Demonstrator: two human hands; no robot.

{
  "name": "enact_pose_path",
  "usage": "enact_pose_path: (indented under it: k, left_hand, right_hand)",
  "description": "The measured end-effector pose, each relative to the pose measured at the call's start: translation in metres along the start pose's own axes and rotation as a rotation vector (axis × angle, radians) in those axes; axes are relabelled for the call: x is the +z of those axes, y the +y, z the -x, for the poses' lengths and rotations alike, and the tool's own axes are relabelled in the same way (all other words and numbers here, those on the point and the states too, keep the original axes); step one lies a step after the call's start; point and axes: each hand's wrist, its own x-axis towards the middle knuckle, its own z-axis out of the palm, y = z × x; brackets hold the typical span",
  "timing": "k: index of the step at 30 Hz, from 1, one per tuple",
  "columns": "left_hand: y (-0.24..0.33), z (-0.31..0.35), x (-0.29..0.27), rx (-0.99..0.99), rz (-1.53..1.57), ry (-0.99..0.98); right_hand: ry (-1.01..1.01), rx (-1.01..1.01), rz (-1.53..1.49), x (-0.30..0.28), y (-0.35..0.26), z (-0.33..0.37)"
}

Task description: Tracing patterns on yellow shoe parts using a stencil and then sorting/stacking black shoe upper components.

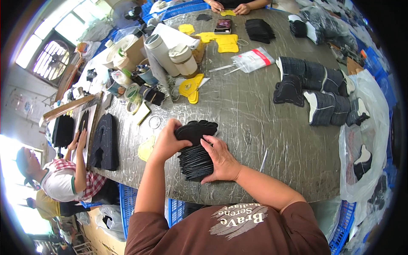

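A tall stack of thin black cut-out pieces (196,163) stands near the front of the table, its edges fanned toward me. My left hand (167,141) grips the upper left of the stack, thumb over its edge and fingers behind. On the other side my right hand (222,159) presses against the pieces, with its thumb low by the bottom and its fingers on the top. The underside of the stack is hidden. Just left of my left hand lies a yellow cut piece (146,148). A thin white strip (264,159) is to the right of my right hand.
Tied bundles of dark pieces (319,108) sit at the right beside a clear plastic bag (366,91). Cups (183,59), jars and yellow pieces (191,87) crowd the left back. One person (70,180) works at left; another person's hands (229,8) are across the table (250,106).
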Motion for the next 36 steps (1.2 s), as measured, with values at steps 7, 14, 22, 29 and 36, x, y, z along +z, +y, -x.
enact_pose_path:
  k: [7,14,22,29,36]
  left_hand:
    - [-0.057,0.053,0.020,0.171,0.809,-0.077]
    - [-0.055,0.053,0.036,0.271,0.666,0.157]
    - [-0.026,0.040,0.034,0.181,0.421,0.295]
    - [0.002,0.027,-0.004,0.305,0.164,0.136]
    - [0.013,0.014,-0.024,0.248,0.175,-0.004]
  right_hand:
    - [0.034,-0.042,0.138,-0.004,-0.007,-0.006]
    - [-0.067,-0.054,0.161,-0.011,-0.005,-0.010]
    - [-0.110,0.010,0.128,-0.011,-0.001,-0.013]
    - [-0.073,-0.023,0.171,-0.013,-0.002,-0.014]
    - [-0.103,0.005,0.150,-0.015,0.004,-0.014]
